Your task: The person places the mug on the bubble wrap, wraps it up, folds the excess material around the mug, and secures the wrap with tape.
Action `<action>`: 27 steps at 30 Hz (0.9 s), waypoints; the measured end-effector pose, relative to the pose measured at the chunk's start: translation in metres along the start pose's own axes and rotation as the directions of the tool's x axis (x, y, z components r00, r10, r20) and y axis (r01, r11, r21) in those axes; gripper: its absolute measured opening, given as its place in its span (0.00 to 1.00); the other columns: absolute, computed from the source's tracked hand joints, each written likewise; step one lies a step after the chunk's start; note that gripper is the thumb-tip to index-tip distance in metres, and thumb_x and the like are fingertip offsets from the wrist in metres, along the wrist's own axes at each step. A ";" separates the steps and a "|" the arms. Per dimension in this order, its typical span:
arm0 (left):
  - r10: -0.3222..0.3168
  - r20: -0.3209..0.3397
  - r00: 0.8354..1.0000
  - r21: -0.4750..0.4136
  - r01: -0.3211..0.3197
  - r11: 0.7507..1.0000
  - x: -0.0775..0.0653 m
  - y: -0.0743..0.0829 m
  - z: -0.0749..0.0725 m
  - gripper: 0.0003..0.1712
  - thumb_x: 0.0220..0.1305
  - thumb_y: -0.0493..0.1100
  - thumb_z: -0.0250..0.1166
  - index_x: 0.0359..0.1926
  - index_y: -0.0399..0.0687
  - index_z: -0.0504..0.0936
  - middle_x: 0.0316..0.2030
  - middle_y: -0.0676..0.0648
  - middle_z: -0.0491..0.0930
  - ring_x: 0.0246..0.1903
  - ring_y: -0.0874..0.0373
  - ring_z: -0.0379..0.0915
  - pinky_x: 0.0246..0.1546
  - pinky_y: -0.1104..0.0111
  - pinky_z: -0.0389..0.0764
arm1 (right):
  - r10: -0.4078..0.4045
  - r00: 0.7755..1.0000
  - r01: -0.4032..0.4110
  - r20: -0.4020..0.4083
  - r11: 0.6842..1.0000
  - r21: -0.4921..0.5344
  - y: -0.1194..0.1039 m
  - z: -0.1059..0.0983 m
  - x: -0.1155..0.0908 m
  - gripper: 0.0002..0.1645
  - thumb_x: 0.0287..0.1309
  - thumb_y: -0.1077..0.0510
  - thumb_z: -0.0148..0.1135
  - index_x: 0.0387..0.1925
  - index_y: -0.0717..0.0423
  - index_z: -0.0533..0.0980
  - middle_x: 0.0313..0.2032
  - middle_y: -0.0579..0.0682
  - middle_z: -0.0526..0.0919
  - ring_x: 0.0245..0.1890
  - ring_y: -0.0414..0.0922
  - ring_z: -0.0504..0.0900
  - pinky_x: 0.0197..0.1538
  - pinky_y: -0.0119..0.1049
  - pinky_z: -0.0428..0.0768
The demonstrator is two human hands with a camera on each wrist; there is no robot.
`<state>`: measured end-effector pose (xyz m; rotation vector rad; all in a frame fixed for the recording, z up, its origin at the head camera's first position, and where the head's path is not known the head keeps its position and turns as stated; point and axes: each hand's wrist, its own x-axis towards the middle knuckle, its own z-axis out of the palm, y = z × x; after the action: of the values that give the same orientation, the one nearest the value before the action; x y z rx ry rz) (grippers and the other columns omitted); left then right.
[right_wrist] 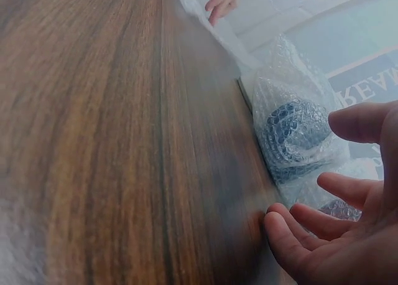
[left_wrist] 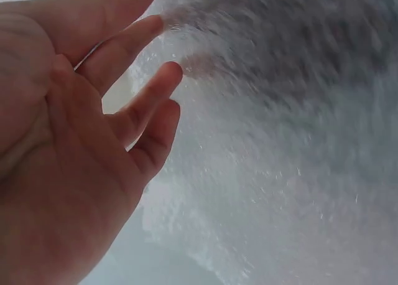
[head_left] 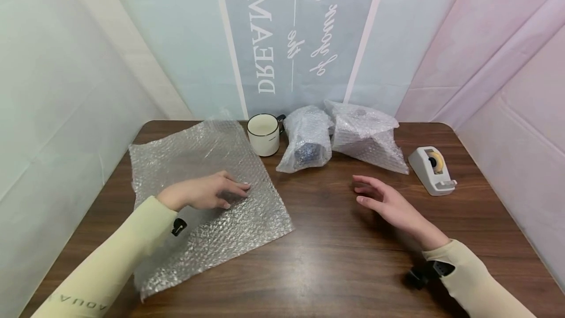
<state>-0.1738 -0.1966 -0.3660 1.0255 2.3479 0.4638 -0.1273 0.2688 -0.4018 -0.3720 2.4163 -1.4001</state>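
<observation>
A large sheet of clear bubble wrap (head_left: 176,161) lies spread over the left part of the table. My left hand (head_left: 207,190) is over its middle, with relaxed fingers and fingertips right at the sheet; in the left wrist view the fingers (left_wrist: 149,92) reach toward the plastic. My right hand (head_left: 390,205) hovers over bare wood at the right, fingers loosely bent and holding nothing. Beyond it sit two bubble-wrapped bundles, one with a dark blue item inside (head_left: 307,144) and a wider one (head_left: 366,134). A white mug (head_left: 264,135) with a black rim and handle stands beside the sheet.
A white tape dispenser (head_left: 433,171) with a yellowish roll stands at the right of the brown wooden table (head_left: 304,264). Behind the table hangs a printed cloth (head_left: 304,28), and pale cloth walls enclose both sides.
</observation>
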 end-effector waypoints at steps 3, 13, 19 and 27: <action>-0.001 0.020 1.000 -0.001 0.001 1.000 0.003 0.003 0.002 0.31 0.59 0.35 0.70 0.65 0.50 0.78 0.73 0.51 0.62 0.61 0.50 0.61 0.60 0.52 0.68 | 0.002 1.000 -0.002 0.002 1.000 -0.001 0.001 0.000 0.000 0.34 0.71 0.56 0.58 0.72 0.62 0.61 0.66 0.64 0.70 0.64 0.59 0.72 0.53 0.26 0.74; 0.003 0.039 0.999 0.023 -0.004 1.000 0.020 0.019 0.010 0.45 0.52 0.44 0.76 0.72 0.53 0.69 0.77 0.52 0.50 0.58 0.52 0.54 0.56 0.55 0.71 | -0.018 1.000 0.018 -0.007 1.000 0.001 -0.002 0.001 -0.001 0.32 0.71 0.56 0.59 0.70 0.62 0.64 0.65 0.63 0.71 0.62 0.59 0.73 0.52 0.27 0.75; 0.007 0.039 0.999 0.034 -0.008 0.999 0.034 0.029 0.013 0.48 0.51 0.47 0.77 0.73 0.53 0.67 0.78 0.52 0.46 0.65 0.50 0.49 0.59 0.54 0.70 | -0.059 0.998 0.059 -0.006 0.998 -0.037 -0.004 0.006 0.002 0.29 0.70 0.56 0.60 0.68 0.60 0.68 0.63 0.60 0.74 0.61 0.56 0.75 0.53 0.31 0.76; -0.011 -0.010 1.000 0.145 0.013 0.989 0.052 0.043 0.025 0.49 0.52 0.58 0.75 0.74 0.57 0.66 0.77 0.49 0.49 0.62 0.51 0.52 0.55 0.58 0.72 | -0.200 0.980 0.197 -0.009 0.972 -0.127 -0.012 0.019 0.010 0.26 0.66 0.60 0.64 0.63 0.62 0.72 0.62 0.55 0.75 0.58 0.53 0.77 0.56 0.49 0.77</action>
<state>-0.1642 -0.1273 -0.3815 1.0761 2.4239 0.2970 -0.1274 0.2441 -0.4017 -0.6489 2.5509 -1.3393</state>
